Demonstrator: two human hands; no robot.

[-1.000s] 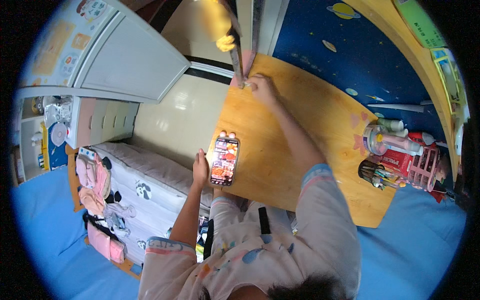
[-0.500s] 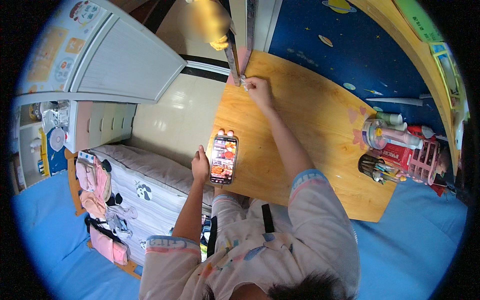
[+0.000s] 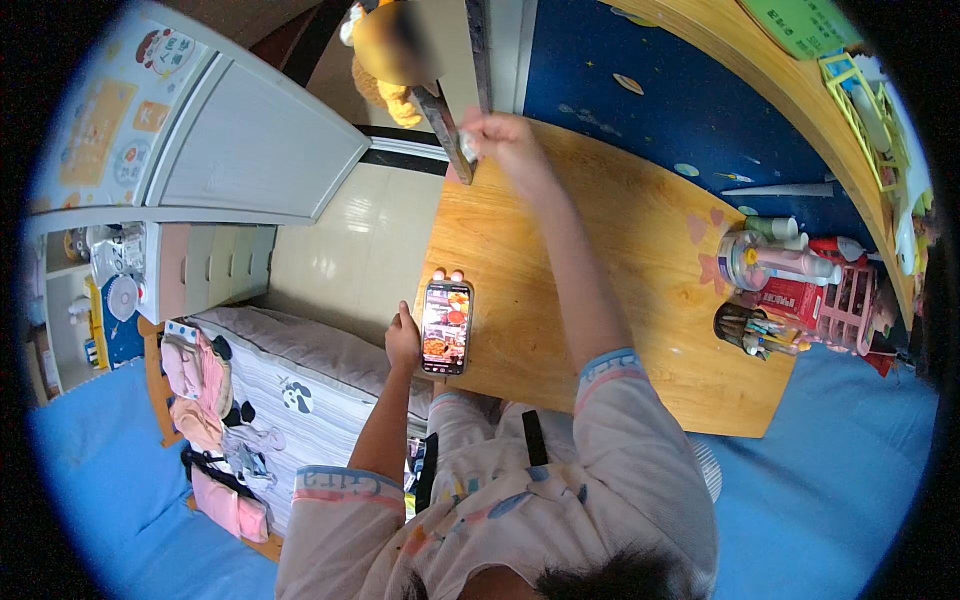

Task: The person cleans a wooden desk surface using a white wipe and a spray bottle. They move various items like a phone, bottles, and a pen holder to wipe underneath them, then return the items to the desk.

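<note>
Compared with half a second ago, the right hand (image 3: 508, 142) has moved away from the foot of the dark post (image 3: 440, 122) and now sits higher along it, at the far edge of the wooden bench (image 3: 530, 310). The post leans further to the left, and the yellow plush-like figure (image 3: 382, 72) beyond it also appears further left. The left hand (image 3: 402, 345) and the phone (image 3: 446, 328) keep their places on the near left side of the bench.

The hands are well apart. The right one pinches a small whitish scrap (image 3: 468, 145) against or just beside the post; the left is beside the phone, and whether it touches the phone or grips the bench edge I cannot tell.

Writing shows on the green item (image 3: 800, 28) at upper right, the red box (image 3: 790, 298), the cabinet stickers (image 3: 165, 50) and the sleeve band (image 3: 345, 482). The lit phone screen carries red and orange pictures with tiny, illegible text.

The right fingers are motion-blurred, so the scrap's shape is unclear. A smeared patch covers part of the yellow figure, which the top edge cuts off. The person's legs are partly hidden under the bench.
</note>
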